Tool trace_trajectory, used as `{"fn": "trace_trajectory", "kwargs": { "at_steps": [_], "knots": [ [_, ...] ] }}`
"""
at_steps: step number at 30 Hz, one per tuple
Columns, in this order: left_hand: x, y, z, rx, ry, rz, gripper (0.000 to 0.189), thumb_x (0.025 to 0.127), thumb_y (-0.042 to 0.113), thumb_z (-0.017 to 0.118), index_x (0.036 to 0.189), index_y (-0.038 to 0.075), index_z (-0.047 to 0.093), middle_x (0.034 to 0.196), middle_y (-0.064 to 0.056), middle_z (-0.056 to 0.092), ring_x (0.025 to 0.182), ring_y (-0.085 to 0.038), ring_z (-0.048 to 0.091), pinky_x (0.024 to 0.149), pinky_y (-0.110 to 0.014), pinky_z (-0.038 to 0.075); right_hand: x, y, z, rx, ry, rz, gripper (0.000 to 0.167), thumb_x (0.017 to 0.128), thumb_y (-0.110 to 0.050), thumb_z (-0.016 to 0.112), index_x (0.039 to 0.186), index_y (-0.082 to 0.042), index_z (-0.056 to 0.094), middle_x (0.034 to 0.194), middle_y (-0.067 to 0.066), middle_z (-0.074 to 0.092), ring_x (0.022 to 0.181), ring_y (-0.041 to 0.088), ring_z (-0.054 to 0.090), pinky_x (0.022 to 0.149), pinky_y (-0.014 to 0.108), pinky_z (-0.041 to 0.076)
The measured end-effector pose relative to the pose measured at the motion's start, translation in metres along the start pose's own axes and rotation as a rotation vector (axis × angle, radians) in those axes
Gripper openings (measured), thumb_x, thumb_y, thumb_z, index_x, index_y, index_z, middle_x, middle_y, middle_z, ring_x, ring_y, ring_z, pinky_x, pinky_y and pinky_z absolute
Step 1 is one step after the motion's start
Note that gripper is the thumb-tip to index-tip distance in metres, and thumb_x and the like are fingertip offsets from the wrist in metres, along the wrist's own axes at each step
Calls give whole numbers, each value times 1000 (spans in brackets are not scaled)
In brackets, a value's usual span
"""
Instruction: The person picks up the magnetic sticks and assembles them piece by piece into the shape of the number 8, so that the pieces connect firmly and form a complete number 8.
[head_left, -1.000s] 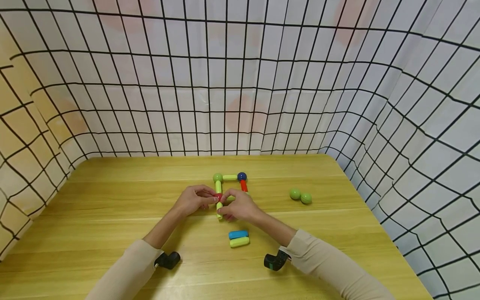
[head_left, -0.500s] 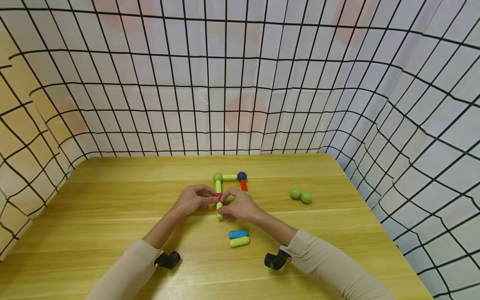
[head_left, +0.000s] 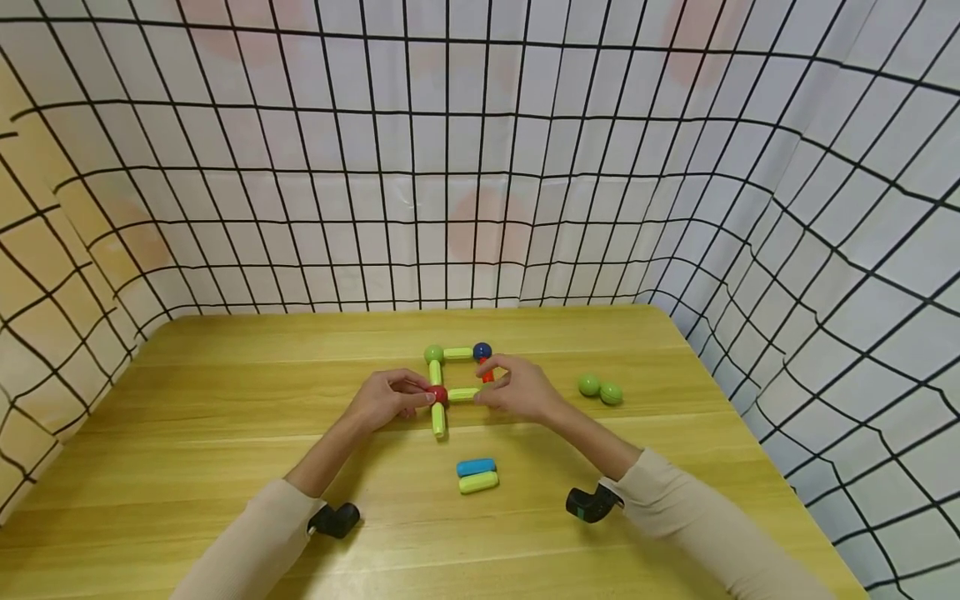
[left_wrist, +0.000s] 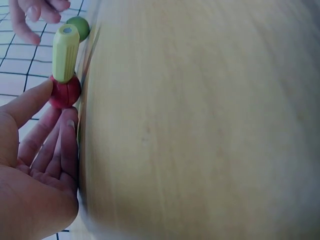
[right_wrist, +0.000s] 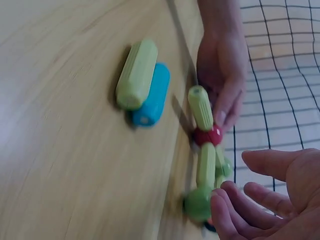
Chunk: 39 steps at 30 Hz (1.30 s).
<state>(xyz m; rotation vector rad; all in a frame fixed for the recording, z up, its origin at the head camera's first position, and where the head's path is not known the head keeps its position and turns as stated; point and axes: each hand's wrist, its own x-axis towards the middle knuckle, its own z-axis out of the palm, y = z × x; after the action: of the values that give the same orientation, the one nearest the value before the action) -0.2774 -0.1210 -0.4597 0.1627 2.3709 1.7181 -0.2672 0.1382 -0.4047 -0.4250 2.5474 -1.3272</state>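
A square of magnetic rods and balls lies on the table. My left hand (head_left: pixel 386 400) pinches the red ball (head_left: pixel 440 394) at its near left corner. From that ball one yellow-green rod (head_left: pixel 438 421) sticks out toward me, and another rod (head_left: pixel 463 395) runs right to a green ball (right_wrist: pixel 197 204). My right hand (head_left: pixel 522 390) is beside this green ball, thumb and fingers spread apart, holding nothing. It partly hides the red rod (head_left: pixel 487 377) in the head view. A dark blue ball (head_left: pixel 482 352) and a green ball (head_left: pixel 434 354) form the far corners.
Nearer to me lie a blue rod (head_left: pixel 476 467) and a yellow-green rod (head_left: pixel 478 482), side by side. Two loose green balls (head_left: pixel 589 385) sit to the right on the wooden table (head_left: pixel 225 400). A white wall with a black grid (head_left: pixel 420 200) rises behind.
My right hand has moved right, away from the red ball and the near rod, to the green ball at the near right corner. The left hand has stayed on the red ball.
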Motion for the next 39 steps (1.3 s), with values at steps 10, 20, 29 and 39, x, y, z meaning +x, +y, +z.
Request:
{"fn": "trace_trajectory", "kwargs": {
  "at_steps": [10,20,29,39],
  "knots": [
    [0,-1,0,2,-4,4,28,89,19,79,111,3,73,99,-11,77,69,-19,67,67,-29,54,-20,25,-48,-165,134,-11,39,90,-26,77,124,-11,66,98,8,76,86,22,71,69,31,53],
    [0,-1,-1,-10,-8,-3,30,88,21,81,110,3,73,98,-10,77,69,-19,66,66,-29,54,-39,49,-92,-257,255,-27,39,93,-26,74,127,-7,64,99,11,76,86,22,70,72,35,52],
    [0,-1,0,0,7,-7,29,87,22,81,108,3,73,96,-9,77,67,-18,64,66,-29,54,-53,76,-115,-338,312,14,43,93,-25,74,129,-5,64,121,27,67,111,40,63,87,53,53],
    [1,-2,1,-2,6,-6,29,87,21,81,109,3,73,97,-9,77,68,-18,65,66,-29,53,-60,96,-123,-357,275,80,49,91,-22,76,133,0,62,124,31,65,113,46,61,83,53,54]
  ]
}}
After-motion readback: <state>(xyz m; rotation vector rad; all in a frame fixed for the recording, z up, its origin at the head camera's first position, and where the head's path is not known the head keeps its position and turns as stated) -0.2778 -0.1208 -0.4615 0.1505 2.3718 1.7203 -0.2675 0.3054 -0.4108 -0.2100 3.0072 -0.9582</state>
